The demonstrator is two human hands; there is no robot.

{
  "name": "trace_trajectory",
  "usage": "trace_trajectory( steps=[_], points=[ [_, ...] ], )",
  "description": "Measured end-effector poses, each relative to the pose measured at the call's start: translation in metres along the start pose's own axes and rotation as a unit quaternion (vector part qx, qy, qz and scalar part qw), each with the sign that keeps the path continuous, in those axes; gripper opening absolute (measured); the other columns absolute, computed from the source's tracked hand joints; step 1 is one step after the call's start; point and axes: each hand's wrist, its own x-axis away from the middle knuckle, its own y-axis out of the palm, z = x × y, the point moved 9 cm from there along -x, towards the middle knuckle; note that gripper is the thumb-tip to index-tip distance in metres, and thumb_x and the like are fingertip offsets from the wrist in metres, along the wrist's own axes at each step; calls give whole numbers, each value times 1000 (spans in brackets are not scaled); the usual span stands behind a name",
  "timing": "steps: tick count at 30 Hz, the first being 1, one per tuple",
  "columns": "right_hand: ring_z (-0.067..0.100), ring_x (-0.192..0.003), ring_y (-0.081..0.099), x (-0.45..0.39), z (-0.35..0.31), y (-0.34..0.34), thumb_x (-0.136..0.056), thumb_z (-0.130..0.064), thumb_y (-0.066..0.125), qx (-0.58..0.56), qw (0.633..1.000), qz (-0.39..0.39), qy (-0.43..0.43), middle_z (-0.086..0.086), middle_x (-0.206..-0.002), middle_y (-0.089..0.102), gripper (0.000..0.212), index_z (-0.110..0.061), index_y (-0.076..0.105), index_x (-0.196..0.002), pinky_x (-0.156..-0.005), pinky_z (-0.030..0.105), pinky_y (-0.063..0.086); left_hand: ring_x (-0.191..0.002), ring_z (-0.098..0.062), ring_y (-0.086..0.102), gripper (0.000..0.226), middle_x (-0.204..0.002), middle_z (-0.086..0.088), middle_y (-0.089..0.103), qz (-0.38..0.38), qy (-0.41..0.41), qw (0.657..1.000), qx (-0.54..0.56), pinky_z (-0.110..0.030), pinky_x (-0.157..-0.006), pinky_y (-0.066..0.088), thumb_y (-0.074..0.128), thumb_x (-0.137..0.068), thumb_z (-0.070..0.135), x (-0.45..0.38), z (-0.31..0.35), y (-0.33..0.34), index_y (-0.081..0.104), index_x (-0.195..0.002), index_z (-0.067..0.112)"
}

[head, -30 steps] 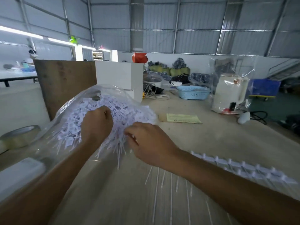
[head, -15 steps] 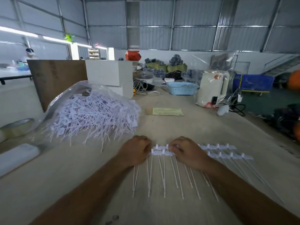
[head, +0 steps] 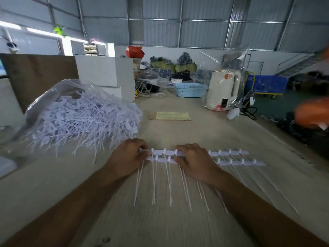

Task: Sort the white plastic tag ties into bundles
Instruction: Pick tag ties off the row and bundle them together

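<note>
The left hand (head: 127, 157) lies knuckles up on the table (head: 222, 139) with its fingers curled onto the left end of a row of tag ties (head: 163, 155), gripping the outermost tie's flat head. The right hand (head: 194, 162) rests just to the right, its fingers bent down over the heads in the middle of the row and pressing on them; whether it pinches one cannot be told, since the fingertips are hidden. Between the two hands a few tie heads show in two staggered lines, and the thin tails run back toward the person, under and beside both forearms.

The row carries on to the right of the right hand, where more flat heads (head: 236, 157) lie side by side in the same two lines with their tails slanting away.

To the left, just beyond the left hand, a big clear plastic bag (head: 44, 97) lies open on the table with a loose heap of ties (head: 85, 120) spilling from its mouth.

Farther back a yellow paper slip (head: 171, 115) lies flat. Behind it are a blue basket (head: 189, 90), a white kettle (head: 223, 91) wrapped in clear plastic, white boxes (head: 105, 73) and a brown board (head: 39, 75) standing upright.
</note>
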Motion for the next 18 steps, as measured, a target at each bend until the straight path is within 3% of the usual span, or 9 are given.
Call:
trace_trajectory(
  steps=[4,8,12,14,18],
  points=[
    [28,-121,48,-2,2,-5,-98,-32,51,-2,1000,20,8,6,-132,58,42,-21,54,-138,-99,39,41,-76,-9,61,3,-84,4,67,25,-51,990,127,-15,-67,42,71,-89,15,0,-6,-4,71,-88,18],
    [29,-111,49,-8,-3,-15,-96,-28,53,-23,998,66,10,7,-120,58,33,-20,64,-126,-92,36,40,-66,-14,65,17,-75,-3,70,40,-149,914,376,-29,-56,49,66,-88,1,10,-15,1,75,-85,15],
    [27,-110,50,-10,-12,-39,-98,-26,55,-69,991,119,1,7,-114,59,25,-19,68,-119,-90,36,38,-56,-10,59,23,-65,0,67,104,-163,895,401,-23,-53,46,69,-88,-2,7,-16,-23,78,-83,18],
    [25,-111,50,-9,-19,-58,-98,-25,57,-78,987,139,-19,5,-114,59,23,-18,68,-117,-92,37,38,-63,-16,58,15,-71,-8,63,93,-146,854,490,-26,-56,46,70,-87,3,3,-8,-33,78,-95,12],
    [20,-105,54,-10,-39,-110,-98,-21,59,-117,978,156,-74,-1,-110,64,18,-16,68,-113,-96,46,43,-91,-22,67,48,-108,-12,66,-42,-32,730,681,-31,-78,58,70,-88,22,-4,34,-60,61,-132,7]
  ],
)
